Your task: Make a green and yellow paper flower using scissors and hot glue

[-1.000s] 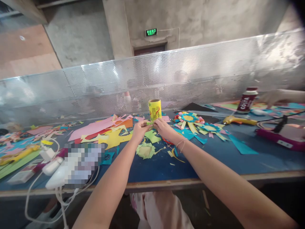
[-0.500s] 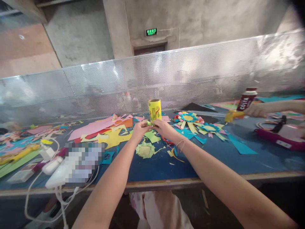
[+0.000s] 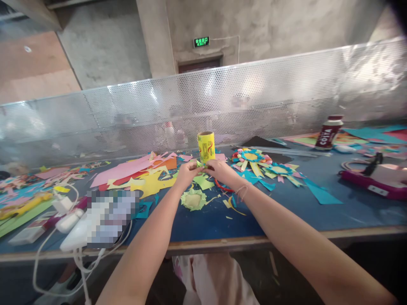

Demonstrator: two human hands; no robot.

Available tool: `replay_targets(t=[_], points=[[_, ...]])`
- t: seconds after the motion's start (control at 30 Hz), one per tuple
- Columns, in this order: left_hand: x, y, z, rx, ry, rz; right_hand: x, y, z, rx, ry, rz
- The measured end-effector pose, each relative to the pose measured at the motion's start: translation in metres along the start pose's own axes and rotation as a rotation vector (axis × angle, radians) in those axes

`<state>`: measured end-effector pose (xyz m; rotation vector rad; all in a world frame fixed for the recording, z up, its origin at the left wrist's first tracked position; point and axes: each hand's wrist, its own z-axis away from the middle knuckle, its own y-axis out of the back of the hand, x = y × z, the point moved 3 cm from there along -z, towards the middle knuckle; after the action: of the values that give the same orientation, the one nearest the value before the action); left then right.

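Behind the workplace, a grey perforated metal panel point(image 3: 197, 108) is set along the far edge of a blue-topped table point(image 3: 219, 224). Above this table, just in front of an upright yellow cylindrical roll with printed sides point(image 3: 206, 147), a small light-green paper piece point(image 3: 200, 164) is held between two bare hands. One end is pinched between thumb and fingers of the left hand point(image 3: 188, 171); at the other, the fingertips of the right hand point(image 3: 221, 170) are brought together, though how firmly cannot be told. Nearer the body, a round pale-green paper rosette with a pleated rim point(image 3: 193, 199) is laid flat, untouched.

For good handling, the paper is best kept lightly tensioned, with one end steadied while the other is worked. Pressure should be applied by the fingertips only, as thin paper is easily creased or torn, and the roll should not be knocked.
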<state>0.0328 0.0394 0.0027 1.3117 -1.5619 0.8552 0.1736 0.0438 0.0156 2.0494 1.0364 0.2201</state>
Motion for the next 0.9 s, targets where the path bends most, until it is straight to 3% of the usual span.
replay_targets(t=[0.23, 0.4, 0.73, 0.9], points=[[0.0051, -0.0037, 0.0023, 0.066, 0.03, 0.114, -0.0004, 0.0044, 0.0017, 0.06, 0.003, -0.082], [0.0026, -0.0041, 0.0018, 0.147, 0.033, 0.222, -0.0043, 0.0052, 0.0005, 0.132, -0.09, -0.186], [0.0036, -0.007, 0.0034, 0.175, 0.08, 0.334, 0.0014, -0.0032, -0.0006, 0.057, -0.329, -0.507], [0.0059, -0.0067, 0.0045, 0.221, 0.05, 0.259, -0.0004, -0.0002, -0.0002, -0.009, -0.419, -0.708]])
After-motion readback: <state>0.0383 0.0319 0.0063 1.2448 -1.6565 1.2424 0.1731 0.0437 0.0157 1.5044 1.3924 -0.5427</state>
